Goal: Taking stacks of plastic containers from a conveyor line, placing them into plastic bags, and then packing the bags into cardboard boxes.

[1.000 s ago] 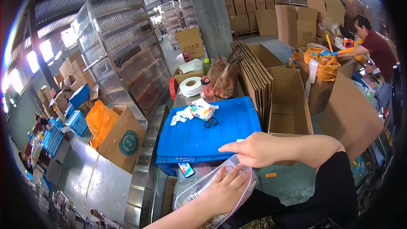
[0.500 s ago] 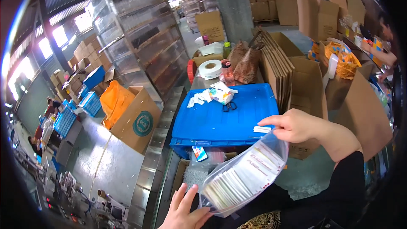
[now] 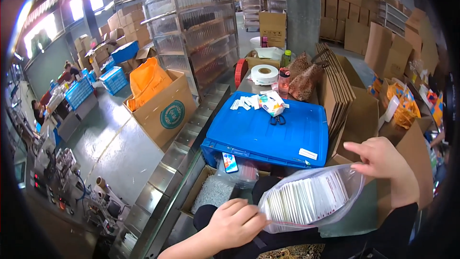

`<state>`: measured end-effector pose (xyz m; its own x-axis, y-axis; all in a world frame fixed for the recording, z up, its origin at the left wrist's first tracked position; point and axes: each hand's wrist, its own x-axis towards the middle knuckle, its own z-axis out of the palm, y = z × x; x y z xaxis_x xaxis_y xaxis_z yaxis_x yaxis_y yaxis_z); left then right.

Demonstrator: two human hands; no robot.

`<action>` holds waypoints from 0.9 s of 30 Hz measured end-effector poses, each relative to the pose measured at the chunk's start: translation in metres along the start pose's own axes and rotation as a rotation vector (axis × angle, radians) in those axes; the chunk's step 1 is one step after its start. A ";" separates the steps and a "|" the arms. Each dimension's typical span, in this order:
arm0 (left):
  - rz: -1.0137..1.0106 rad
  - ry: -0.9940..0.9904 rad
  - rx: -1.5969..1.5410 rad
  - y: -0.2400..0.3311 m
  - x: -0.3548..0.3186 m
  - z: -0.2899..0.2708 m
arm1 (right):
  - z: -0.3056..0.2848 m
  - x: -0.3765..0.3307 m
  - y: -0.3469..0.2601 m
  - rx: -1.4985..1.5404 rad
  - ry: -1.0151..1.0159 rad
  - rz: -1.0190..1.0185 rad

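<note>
A clear plastic bag (image 3: 282, 182) hangs open between my hands over my lap. Inside it stands a tight row of thin white packets (image 3: 306, 199), some with reddish print along the edge. My left hand (image 3: 238, 223) grips the bag's left end, fingers curled over the rim. At the right end, my right hand (image 3: 381, 163) pinches the bag's edge near the thumb while its index finger points out to the left. Just beyond the bag lies a blue lidded crate (image 3: 268, 134), with a white label strip (image 3: 308, 154) near its front right corner.
On the crate lie black scissors (image 3: 277, 120), a colourful white pack (image 3: 272, 103) and several small white slips (image 3: 244, 101). Behind stand a tape roll (image 3: 264, 74) and a pink bottle (image 3: 283, 84). Flattened cartons (image 3: 338, 91) lean at right. A metal conveyor (image 3: 165, 177) runs along the left.
The bag has swung from a slant to nearly level, its mouth wider. My left hand has moved right and closed on its edge; my right hand appears farther right. The view has shifted.
</note>
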<state>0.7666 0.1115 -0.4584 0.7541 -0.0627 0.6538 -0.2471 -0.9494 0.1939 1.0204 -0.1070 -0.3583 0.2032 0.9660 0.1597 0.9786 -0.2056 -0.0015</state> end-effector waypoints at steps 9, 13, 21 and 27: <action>0.104 0.273 -0.067 0.007 0.013 0.039 | 0.080 0.065 -0.070 0.411 0.061 -1.022; 0.075 0.334 -0.078 0.000 0.008 0.041 | 0.097 0.074 -0.069 0.440 0.020 -1.047; 0.056 0.386 -0.130 -0.011 0.013 0.043 | 0.102 0.079 -0.071 0.302 -0.234 -1.015; 0.010 0.383 -0.134 -0.020 0.012 0.055 | 0.129 0.083 -0.059 0.408 -0.329 -0.884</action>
<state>0.8143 0.1125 -0.4945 0.4766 0.0714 0.8762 -0.3492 -0.8993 0.2632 0.9836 0.0050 -0.4719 -0.6569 0.7538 -0.0120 0.7061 0.6096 -0.3604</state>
